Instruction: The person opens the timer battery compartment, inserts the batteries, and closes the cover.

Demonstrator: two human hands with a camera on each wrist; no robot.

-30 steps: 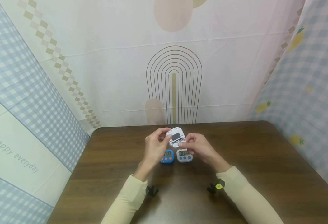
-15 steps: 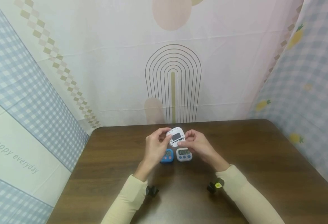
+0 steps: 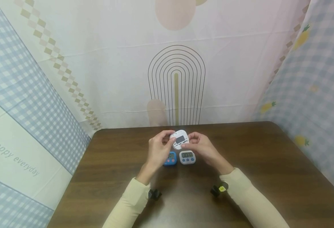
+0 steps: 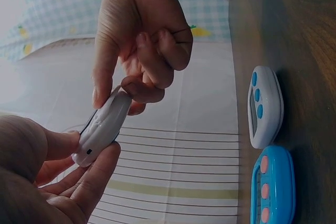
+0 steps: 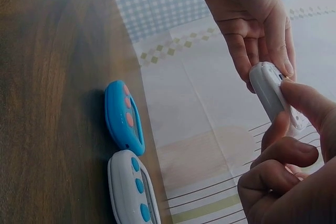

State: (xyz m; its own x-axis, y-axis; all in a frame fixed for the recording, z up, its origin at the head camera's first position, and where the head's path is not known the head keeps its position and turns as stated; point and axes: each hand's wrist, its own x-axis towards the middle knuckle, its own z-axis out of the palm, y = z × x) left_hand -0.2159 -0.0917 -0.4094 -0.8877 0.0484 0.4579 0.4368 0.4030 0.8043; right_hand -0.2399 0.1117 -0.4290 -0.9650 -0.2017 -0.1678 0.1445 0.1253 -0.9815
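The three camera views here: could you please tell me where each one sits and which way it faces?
Head: worn high, looking forward and down at the brown table; shows both sleeves, left hand and right hand holding a white timer.
Left wrist: sideways along the table; shows both hands.
Right wrist: sideways from the opposite side; shows both hands.
Shared: all show the held timer, the blue timer and the second white timer lying on the table.

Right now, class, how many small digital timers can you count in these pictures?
3: a white timer held above the table by both hands; a blue timer with pink buttons and a white timer with blue buttons side by side on the table.
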